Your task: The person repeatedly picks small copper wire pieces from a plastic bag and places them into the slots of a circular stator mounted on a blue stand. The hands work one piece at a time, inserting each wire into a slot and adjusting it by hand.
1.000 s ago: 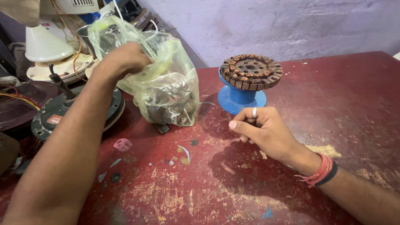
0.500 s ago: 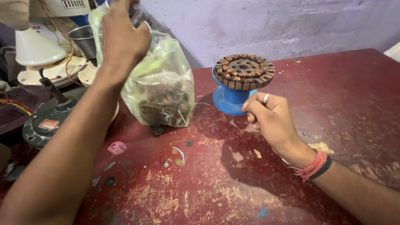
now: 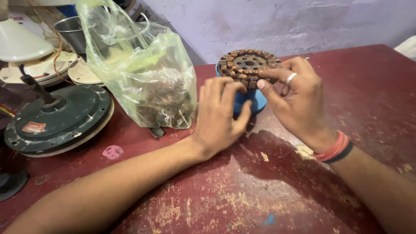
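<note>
i see both forearms stretched forward across the red tabletop [image 3: 381,99], meeting at the wound coil ring [image 3: 247,65] that sits flat on top of a blue stand [image 3: 255,102].

my left hand [image 3: 221,112] is palm down, wrist low near the tabletop, its fingers [image 3: 225,86] curled and loosely spread. the fingertips reach up to the near rim of the ring, and the thumb presses toward the blue stand just below them. i cannot tell whether they actually pinch anything.

my right hand [image 3: 299,104] comes in from the right, wrist bent, with red and dark bands [image 3: 336,149] around it and a pale ring [image 3: 291,78] on one finger. its fingers lie narrow over the ring's right edge, touching the windings.

just left of my left fingers stands a clear plastic bag [image 3: 143,65] holding dark scraps, upright and slumped. farther left lies a dark green motor housing [image 3: 56,117] with a shaft sticking up.
</note>
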Available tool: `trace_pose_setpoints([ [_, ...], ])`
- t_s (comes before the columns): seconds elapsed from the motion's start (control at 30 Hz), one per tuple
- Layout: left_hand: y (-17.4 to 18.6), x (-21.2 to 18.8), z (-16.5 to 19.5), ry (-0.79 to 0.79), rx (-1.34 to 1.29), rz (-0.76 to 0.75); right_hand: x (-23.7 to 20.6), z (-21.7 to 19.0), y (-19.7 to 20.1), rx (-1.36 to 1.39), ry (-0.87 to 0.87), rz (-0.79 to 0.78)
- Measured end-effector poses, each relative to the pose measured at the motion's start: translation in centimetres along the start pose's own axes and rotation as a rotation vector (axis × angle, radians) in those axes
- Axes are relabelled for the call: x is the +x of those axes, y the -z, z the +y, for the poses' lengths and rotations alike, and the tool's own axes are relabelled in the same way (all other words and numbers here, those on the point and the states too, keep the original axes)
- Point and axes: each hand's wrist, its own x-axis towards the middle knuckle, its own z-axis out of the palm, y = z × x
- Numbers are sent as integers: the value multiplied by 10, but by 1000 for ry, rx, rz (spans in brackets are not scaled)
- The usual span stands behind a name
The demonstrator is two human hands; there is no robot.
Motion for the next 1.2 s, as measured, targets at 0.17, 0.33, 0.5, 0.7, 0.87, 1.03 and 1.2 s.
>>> trace_pose_setpoints([
  [0.17,-10,1,-7,146,-74,7,5,7,-7,-33,-22,2],
  [0.33,-11,-1,-7,117,-118,-44,1,11,-10,-92,53,32],
  [0.5,-3,-1,-3,154,-159,-52,-3,7,-13,-69,-42,40],
  [0.7,4,-6,2,219,-238,-83,-10,5,-16,-233,106,121],
  [0.87,3,-7,-1,238,-286,-111,-10,13,-24,-253,104,108],
  [1.03,1,-8,-2,245,-311,-149,-16,12,-24,-328,145,66],
  [1.2,0,-11,-7,285,-307,-139,-17,5,-23,-321,130,-28],
])
